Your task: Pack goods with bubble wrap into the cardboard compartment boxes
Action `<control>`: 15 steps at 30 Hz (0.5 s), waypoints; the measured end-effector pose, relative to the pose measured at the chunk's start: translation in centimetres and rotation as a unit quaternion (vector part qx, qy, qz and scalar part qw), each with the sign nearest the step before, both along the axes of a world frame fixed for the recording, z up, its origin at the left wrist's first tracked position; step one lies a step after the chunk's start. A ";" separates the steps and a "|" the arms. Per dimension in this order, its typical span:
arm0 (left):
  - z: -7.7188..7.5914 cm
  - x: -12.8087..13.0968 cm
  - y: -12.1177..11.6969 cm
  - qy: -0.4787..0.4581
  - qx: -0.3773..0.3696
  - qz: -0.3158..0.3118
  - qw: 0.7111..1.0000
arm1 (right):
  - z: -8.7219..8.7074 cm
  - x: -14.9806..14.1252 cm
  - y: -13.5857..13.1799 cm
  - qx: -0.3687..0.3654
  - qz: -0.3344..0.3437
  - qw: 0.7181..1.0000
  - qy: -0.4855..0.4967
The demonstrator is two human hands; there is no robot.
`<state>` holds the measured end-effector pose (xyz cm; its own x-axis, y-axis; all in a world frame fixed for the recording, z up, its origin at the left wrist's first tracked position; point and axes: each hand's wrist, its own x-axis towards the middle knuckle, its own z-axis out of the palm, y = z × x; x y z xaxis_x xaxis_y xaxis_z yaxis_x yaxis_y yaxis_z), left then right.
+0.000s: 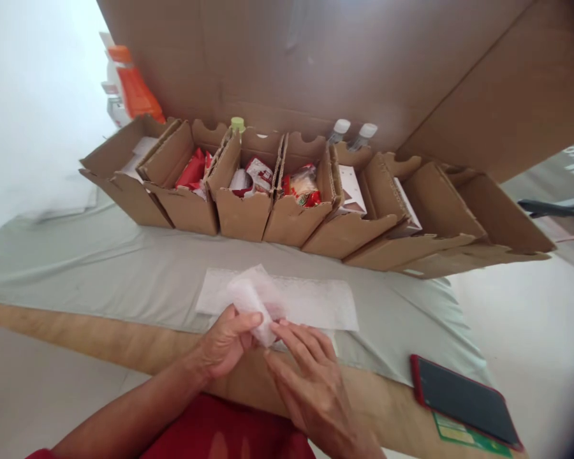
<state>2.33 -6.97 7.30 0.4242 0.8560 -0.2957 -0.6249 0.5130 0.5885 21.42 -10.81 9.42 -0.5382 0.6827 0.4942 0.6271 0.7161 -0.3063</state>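
Observation:
A small bundle wrapped in white translucent packing wrap (249, 296) is raised just above the table's near edge. My left hand (227, 344) grips it from the left, thumb across its front. The fingertips of my right hand (310, 370) press on its lower right end, with the thumb underneath. What is inside the wrap is hidden. Behind and below the bundle, flat sheets of similar white packing wrap (320, 303) lie on the grey cloth.
A row of cardboard bins (242, 217) stands at the back, some holding red packets (191, 171) and white boxes (351, 191). White-capped bottles (339, 127) and an orange bottle (136, 86) stand behind. A red-edged phone (466, 398) lies over a green card (459, 433) at right.

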 end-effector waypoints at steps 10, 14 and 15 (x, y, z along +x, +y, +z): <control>-1.1 -0.2 -1.8 -0.071 0.007 -0.086 0.994 | -0.6 -0.7 0.2 -0.235 -0.146 0.921 0.274; -1.7 -2.5 -1.4 -0.045 0.051 -0.042 0.997 | 1.1 -0.2 0.2 -0.149 -0.183 0.934 0.268; -1.7 -3.6 -1.1 -0.021 0.082 -0.014 0.996 | 1.8 0.3 0.0 -0.130 -0.175 0.943 0.253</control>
